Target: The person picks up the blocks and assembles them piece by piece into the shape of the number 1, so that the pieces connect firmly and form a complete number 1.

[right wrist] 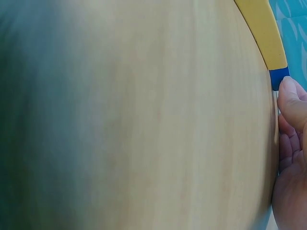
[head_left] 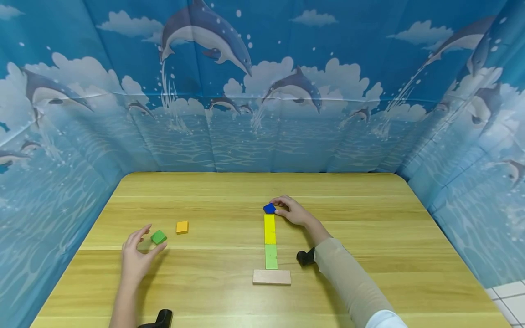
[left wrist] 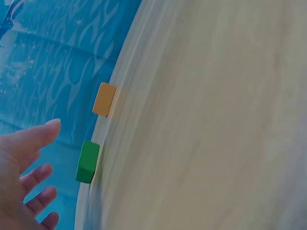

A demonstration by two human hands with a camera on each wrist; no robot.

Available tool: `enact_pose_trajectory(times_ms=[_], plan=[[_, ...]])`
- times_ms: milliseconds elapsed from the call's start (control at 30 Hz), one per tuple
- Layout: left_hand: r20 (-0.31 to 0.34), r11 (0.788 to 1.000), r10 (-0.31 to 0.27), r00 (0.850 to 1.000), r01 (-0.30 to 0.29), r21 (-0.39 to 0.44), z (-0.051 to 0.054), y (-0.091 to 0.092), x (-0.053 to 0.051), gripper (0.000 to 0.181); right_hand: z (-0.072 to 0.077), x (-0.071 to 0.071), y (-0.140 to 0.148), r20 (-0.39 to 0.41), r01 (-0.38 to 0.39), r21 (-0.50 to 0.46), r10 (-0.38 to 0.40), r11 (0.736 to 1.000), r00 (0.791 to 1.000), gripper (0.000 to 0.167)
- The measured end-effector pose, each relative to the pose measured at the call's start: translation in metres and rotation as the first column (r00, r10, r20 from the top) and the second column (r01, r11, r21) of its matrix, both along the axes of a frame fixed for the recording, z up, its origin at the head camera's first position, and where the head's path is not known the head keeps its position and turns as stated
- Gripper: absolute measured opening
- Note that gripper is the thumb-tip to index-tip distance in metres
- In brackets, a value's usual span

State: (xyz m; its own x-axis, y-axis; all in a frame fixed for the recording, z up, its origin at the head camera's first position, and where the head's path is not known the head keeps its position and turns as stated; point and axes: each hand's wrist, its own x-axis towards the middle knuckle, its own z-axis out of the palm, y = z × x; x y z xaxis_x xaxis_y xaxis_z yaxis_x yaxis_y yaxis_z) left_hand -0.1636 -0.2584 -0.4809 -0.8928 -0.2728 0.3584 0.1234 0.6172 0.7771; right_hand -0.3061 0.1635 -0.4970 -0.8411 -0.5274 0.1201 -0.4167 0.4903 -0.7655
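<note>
Pinching the blue block (head_left: 269,208) from the side, I'd say to avoid nudging the yellow block (head_left: 270,229) on the worktop (head_left: 217,287): that's the right hand (head_left: 293,213), head view. Left wrist: left hand (left wrist: 9,177) spread wide, near the green block (left wrist: 88,162). Right wrist: thumb (right wrist: 289,93) on the blue block, which adjoins yellow.

We see bright, even light in the head view, with soft shadows beside both forearms (head_left: 124,303) and a pale sheen on the near part of the table (head_left: 217,291). Both wrist views look dimmer; there we find its surface blurred, its edge curved, and the yellow block (right wrist: 265,36) bowed by distortion.
</note>
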Motion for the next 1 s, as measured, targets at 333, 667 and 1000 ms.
enact_pose_trajectory(times_ms=[333, 667, 1000], plan=[[0.141, 1.0, 0.024, 0.99, -0.025, 0.008, -0.007, -0.013, 0.001, 0.067, -0.001, 0.002, 0.0, -0.031, -0.002, 0.002, 0.002, 1.0, 1.0, 0.028], [0.19, 0.999, 0.051, 0.981, -0.05, -0.012, -0.019, -0.014, 0.001, 0.064, -0.003, 0.002, 0.0, -0.005, 0.006, -0.014, -0.006, 1.0, 1.0, 0.028], [0.204, 0.996, 0.088, 0.975, -0.083, -0.033, -0.024, -0.01, 0.0, 0.056, -0.005, 0.001, 0.0, -0.02, 0.005, -0.001, -0.005, 1.0, 1.0, 0.029]])
